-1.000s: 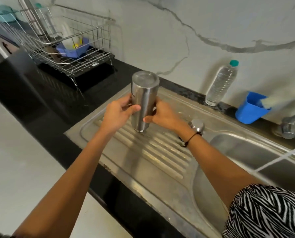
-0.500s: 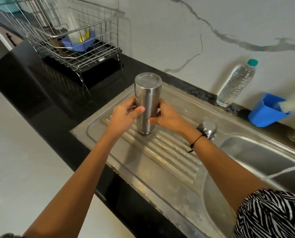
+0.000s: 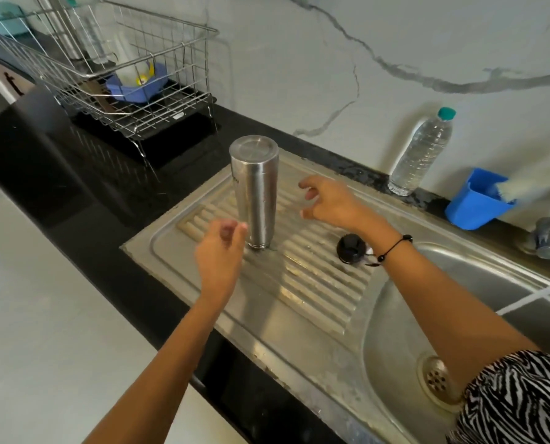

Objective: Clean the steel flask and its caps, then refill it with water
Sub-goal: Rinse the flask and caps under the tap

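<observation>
The steel flask (image 3: 257, 190) stands upside down, mouth down, on the ribbed steel drainboard (image 3: 315, 283). My left hand (image 3: 218, 248) hovers just left of its lower end with loosely curled fingers, holding nothing. My right hand (image 3: 329, 201) floats to the right of the flask, fingers relaxed and apart, touching nothing. A black cap (image 3: 350, 248) lies on the drainboard beside my right wrist, partly hidden by it.
The sink basin (image 3: 404, 341) with its drain lies at the right, and a thin stream of water (image 3: 536, 296) runs from the tap (image 3: 547, 232). A plastic water bottle (image 3: 422, 152) and blue holder (image 3: 473, 200) stand by the wall. A wire dish rack (image 3: 113, 75) sits far left.
Both hands have let go of the flask and drawn away from it. The flask now stands by itself on the drainboard, and the black cap has come into view.
</observation>
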Motion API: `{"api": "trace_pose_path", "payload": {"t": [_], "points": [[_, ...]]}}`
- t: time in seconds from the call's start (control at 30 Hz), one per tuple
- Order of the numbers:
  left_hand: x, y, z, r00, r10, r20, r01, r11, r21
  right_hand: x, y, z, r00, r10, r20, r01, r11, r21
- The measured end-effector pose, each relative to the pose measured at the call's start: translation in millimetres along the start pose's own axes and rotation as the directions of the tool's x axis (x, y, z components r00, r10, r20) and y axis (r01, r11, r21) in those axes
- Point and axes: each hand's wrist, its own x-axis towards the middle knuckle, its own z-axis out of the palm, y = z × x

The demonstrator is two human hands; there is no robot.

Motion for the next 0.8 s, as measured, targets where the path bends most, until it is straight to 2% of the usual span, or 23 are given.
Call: {"api": "trace_pose_path", "payload": {"t": [0.07,0.13,0.2,0.3,0.43,0.5,0.6,0.73,0.8], "points": [[-24,-1,19,0.992,0.016,0.125,-0.018,1.000,0.018,-9,27,-10,1.000,0.014,-0.010,-0.016,0.976,-0.215],[-39,2,43,0.974,0.047,0.220,-0.058,0.997,0.045,-19,52,-10,0.995,0.060,0.080,-0.023,0.915,-0.402],[-45,8,69,0.961,0.052,0.270,-0.070,0.996,0.058,-31,70,-2,0.975,0.099,0.197,0.014,0.865,-0.502],[-45,16,97,0.954,0.009,0.300,-0.022,0.999,0.040,-41,81,9,0.969,0.064,0.239,0.075,0.844,-0.531],[-47,18,113,0.947,-0.019,0.322,0.002,0.999,0.052,-51,82,14,0.960,-0.036,0.276,0.172,0.857,-0.486],[-48,12,121,0.945,-0.079,0.316,0.079,0.997,0.012,-63,89,15,0.980,-0.057,0.192,0.140,0.882,-0.450],[-59,20,145,0.884,-0.191,0.427,0.242,0.968,-0.067,-98,111,9,0.996,0.068,-0.050,-0.078,0.968,-0.240],[-84,67,201,0.692,-0.280,0.666,0.490,0.859,-0.148,-160,151,-10,0.899,0.316,-0.303,-0.325,0.945,0.021],[-95,87,228,0.619,-0.281,0.733,0.539,0.831,-0.137,-186,167,-23,0.828,0.416,-0.375,-0.401,0.908,0.123]]}}
